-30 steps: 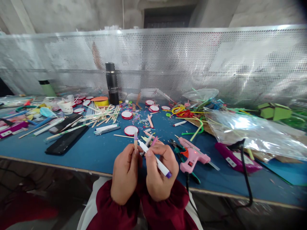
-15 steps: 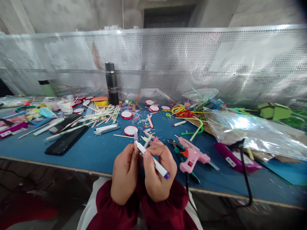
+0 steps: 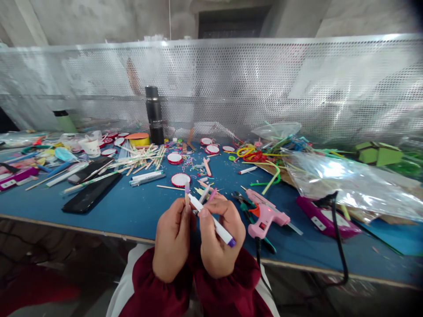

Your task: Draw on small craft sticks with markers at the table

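Observation:
My left hand (image 3: 172,237) pinches a flat wooden craft stick (image 3: 187,193) upright, its upper end coloured light purple. In my right hand (image 3: 220,235) is a white marker (image 3: 214,222) with a purple end, held like a pen. The marker's tip points at the stick's coloured part, close beside it; whether they touch I cannot tell. Just beyond the hands lie a red-rimmed white disc (image 3: 180,180) and a few small pale and pink pieces, partly hidden by my right hand.
To the right lie a pink glue gun (image 3: 264,215) with its cord, green-handled pliers (image 3: 246,209) and a purple pack (image 3: 327,215) under clear plastic. A black phone (image 3: 90,193), markers (image 3: 147,178), loose wooden sticks (image 3: 142,158) and a black bottle (image 3: 154,116) occupy the left and back.
The marker and my right hand have shifted slightly right, its tip a little away from the stick. My left hand holds the stick in nearly the same place.

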### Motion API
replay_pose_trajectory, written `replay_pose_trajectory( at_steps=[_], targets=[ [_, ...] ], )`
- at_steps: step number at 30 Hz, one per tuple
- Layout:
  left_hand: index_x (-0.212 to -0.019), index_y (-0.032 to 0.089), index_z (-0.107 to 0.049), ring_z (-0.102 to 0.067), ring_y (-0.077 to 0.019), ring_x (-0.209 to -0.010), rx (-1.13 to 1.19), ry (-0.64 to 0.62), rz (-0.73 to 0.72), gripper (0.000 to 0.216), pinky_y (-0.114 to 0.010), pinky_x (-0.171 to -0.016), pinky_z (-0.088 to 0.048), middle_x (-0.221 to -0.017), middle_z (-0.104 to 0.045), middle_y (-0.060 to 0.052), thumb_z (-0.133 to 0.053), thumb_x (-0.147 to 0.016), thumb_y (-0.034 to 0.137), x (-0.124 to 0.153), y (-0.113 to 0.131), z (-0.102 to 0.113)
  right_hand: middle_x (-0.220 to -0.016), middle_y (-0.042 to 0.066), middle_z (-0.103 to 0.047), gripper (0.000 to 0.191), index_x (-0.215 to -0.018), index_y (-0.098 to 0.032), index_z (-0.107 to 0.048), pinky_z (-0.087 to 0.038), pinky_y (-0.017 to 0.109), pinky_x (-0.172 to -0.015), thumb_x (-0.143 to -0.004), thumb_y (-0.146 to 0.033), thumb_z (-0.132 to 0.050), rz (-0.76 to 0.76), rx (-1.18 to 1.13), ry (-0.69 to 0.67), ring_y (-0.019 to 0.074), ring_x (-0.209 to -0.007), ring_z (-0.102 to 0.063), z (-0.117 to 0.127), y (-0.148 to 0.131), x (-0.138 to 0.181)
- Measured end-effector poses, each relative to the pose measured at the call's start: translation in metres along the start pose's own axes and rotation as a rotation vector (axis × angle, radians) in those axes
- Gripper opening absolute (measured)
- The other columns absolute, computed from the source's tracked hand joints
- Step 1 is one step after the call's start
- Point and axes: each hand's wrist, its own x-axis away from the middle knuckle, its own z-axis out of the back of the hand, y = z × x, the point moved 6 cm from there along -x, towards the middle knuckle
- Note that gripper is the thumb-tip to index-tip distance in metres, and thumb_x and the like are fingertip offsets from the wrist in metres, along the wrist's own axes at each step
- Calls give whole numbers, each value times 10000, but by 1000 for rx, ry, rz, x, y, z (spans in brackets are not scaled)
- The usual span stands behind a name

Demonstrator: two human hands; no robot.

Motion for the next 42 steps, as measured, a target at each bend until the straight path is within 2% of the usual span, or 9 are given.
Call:
replay_pose_trajectory(
  at_steps=[3, 9, 12, 18, 25, 31, 37, 42],
  targets=[
    [-841, 200, -550, -469, -135, -678, 8, 5, 1, 347, -254, -627, -346, -727, -528, 23, -430, -1062, 440, 0, 0, 0, -753, -16, -617, 102, -834, -222, -595, -496, 492, -979, -904, -147, -595, 14, 21, -24, 171, -750, -604, -1, -2, -1],
    [-905, 199, -582, -472, -131, -664, 11, -8, 1, 339, -250, -625, -352, -714, -536, 31, -409, -1070, 439, -1, -1, 0, -792, -4, -608, 91, -838, -217, -600, -511, 390, -820, -909, -161, -600, -23, 38, 35, 172, -761, -609, 3, 1, 1],
    [-910, 201, -582, -463, -131, -655, 20, -12, 4, 340, -252, -622, -350, -711, -527, 34, -409, -1070, 447, -1, -3, 0, -792, -6, -600, 82, -852, -220, -597, -512, 410, -849, -913, -165, -601, -21, 7, 42, 174, -766, -608, 3, 2, 2],
    [-858, 203, -559, -464, -138, -681, 20, 4, 8, 358, -260, -627, -340, -726, -526, 25, -422, -1064, 462, 0, -4, -1, -785, -9, -633, 85, -861, -226, -606, -513, 439, -895, -909, -155, -607, 7, 10, -25, 174, -767, -611, -2, -1, 0],
    [-917, 199, -589, -476, -134, -664, 2, -11, 10, 336, -254, -624, -356, -727, -542, 26, -418, -1066, 447, -1, -1, -1, -828, 8, -626, 55, -892, -220, -611, -518, 381, -802, -918, -172, -613, -38, 19, 34, 180, -789, -625, 2, 4, 1],
    [-849, 199, -580, -478, -136, -661, -13, 11, -5, 356, -249, -605, -346, -724, -556, 17, -426, -1058, 442, -1, -1, 0, -801, 3, -626, 71, -868, -220, -608, -524, 412, -859, -920, -171, -607, -4, 21, -16, 179, -786, -616, -1, 0, 1],
    [-953, 205, -611, -508, -140, -675, -7, -11, 0, 327, -248, -622, -367, -732, -571, 20, -416, -1063, 443, -1, -2, -1, -821, 2, -626, 60, -892, -218, -613, -517, 373, -793, -932, -176, -598, -41, 25, 45, 171, -777, -626, 3, 3, 1],
    [-837, 201, -569, -488, -134, -660, -16, 16, -11, 353, -247, -619, -363, -718, -548, 20, -433, -1057, 442, -1, -1, 0, -800, -2, -612, 78, -856, -216, -603, -519, 389, -817, -919, -171, -606, -20, 19, -7, 173, -775, -616, 0, 2, 1]
  ],
)
